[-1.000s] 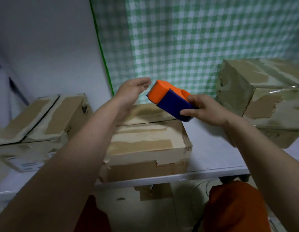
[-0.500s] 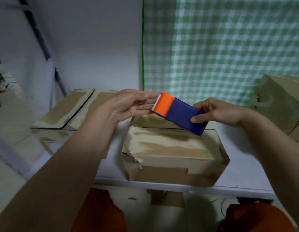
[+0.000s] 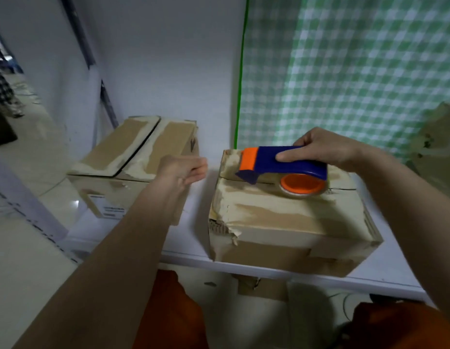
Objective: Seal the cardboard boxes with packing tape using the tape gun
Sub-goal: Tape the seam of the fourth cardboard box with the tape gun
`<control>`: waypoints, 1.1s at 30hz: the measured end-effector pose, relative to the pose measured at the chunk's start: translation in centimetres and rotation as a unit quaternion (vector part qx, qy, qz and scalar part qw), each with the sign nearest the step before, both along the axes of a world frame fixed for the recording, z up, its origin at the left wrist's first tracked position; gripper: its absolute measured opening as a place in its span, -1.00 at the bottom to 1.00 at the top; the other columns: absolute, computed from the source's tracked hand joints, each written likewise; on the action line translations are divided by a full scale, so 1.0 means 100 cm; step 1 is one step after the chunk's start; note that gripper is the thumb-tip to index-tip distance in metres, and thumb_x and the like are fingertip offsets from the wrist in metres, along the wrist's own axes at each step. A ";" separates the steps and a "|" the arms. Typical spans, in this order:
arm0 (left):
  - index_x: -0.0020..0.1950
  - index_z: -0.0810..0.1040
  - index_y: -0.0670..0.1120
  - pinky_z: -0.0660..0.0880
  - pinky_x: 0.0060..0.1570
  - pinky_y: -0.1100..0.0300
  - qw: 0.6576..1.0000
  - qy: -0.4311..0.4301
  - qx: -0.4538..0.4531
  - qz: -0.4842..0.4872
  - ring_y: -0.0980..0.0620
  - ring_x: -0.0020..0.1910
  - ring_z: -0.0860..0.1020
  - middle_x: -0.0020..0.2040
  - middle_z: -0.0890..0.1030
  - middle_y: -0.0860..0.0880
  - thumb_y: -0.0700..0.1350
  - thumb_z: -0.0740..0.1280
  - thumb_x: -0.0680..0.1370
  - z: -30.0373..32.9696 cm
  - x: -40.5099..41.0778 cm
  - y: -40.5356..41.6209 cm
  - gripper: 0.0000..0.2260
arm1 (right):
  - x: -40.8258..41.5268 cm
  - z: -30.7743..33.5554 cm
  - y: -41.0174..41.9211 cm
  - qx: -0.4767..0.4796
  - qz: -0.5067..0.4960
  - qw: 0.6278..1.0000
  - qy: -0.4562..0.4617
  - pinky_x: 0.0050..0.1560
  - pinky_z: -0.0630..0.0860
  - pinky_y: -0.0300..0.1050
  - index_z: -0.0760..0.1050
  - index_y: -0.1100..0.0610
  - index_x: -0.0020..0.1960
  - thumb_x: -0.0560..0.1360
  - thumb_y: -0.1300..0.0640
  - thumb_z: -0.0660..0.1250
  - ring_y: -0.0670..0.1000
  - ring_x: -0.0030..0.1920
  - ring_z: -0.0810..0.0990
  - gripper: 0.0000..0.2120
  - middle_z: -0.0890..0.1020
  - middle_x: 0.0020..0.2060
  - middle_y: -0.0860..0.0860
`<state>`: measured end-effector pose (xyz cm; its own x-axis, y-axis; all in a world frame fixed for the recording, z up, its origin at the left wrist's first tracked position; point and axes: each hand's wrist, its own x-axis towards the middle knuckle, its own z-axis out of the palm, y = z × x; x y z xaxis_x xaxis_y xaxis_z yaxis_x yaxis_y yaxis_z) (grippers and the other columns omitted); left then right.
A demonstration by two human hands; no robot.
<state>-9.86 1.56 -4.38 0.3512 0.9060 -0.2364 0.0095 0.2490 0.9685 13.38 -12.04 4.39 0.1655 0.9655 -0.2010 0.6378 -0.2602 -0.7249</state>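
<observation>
My right hand grips the blue-and-orange tape gun, which rests on the top seam of the middle cardboard box. My left hand hovers just left of that box, fingers loosely curled, holding nothing. 1 more taped box sits farther left on the white table.

Your blue-and-orange tape gun sits on the middle box's top seam — that cardboard box is worn, tape-patched, closed.
</observation>
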 end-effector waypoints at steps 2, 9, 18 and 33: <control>-0.19 0.52 -0.31 0.52 -0.47 0.33 0.999 0.020 -0.002 0.034 0.14 -0.61 0.39 -0.50 0.46 -0.08 -0.36 0.35 0.50 -0.008 -0.001 0.002 -0.93 | 0.006 0.000 0.002 -0.021 -0.008 0.999 -0.022 -0.35 0.49 -0.26 0.63 0.22 -0.18 0.17 -0.20 0.46 -0.07 -0.44 0.60 -0.50 0.66 -0.43 0.04; -0.34 0.53 -0.28 0.39 -0.55 0.35 0.991 0.080 -0.024 0.104 0.08 -0.63 0.44 -0.57 0.48 -0.06 -0.35 0.41 0.44 -0.033 0.012 0.019 -0.84 | 0.002 0.000 0.023 -0.038 -0.005 0.997 -0.061 -0.30 0.51 -0.21 0.63 0.22 -0.12 0.25 -0.17 0.47 -0.02 -0.34 0.64 -0.55 0.69 -0.32 0.06; -0.41 0.51 -0.09 0.48 -0.37 0.27 0.977 0.179 0.061 0.100 0.07 -0.48 0.49 -0.58 0.50 0.05 -0.26 0.38 0.45 -0.047 0.025 0.001 -0.76 | 0.001 -0.003 0.035 -0.076 0.026 0.992 -0.101 -0.30 0.50 -0.21 0.63 0.22 -0.09 0.17 -0.23 0.45 0.00 -0.29 0.65 -0.45 0.70 -0.24 0.09; -0.22 0.46 -0.21 0.34 -0.28 0.16 0.859 0.478 0.180 -0.042 -0.05 -0.28 0.46 -0.17 0.51 -0.15 -0.04 0.17 0.62 -0.043 0.024 0.006 -0.68 | 0.001 -0.004 0.037 -0.066 0.038 0.990 -0.116 -0.21 0.54 -0.15 0.62 0.23 -0.07 0.30 -0.18 0.47 0.05 -0.23 0.66 -0.52 0.69 -0.20 0.11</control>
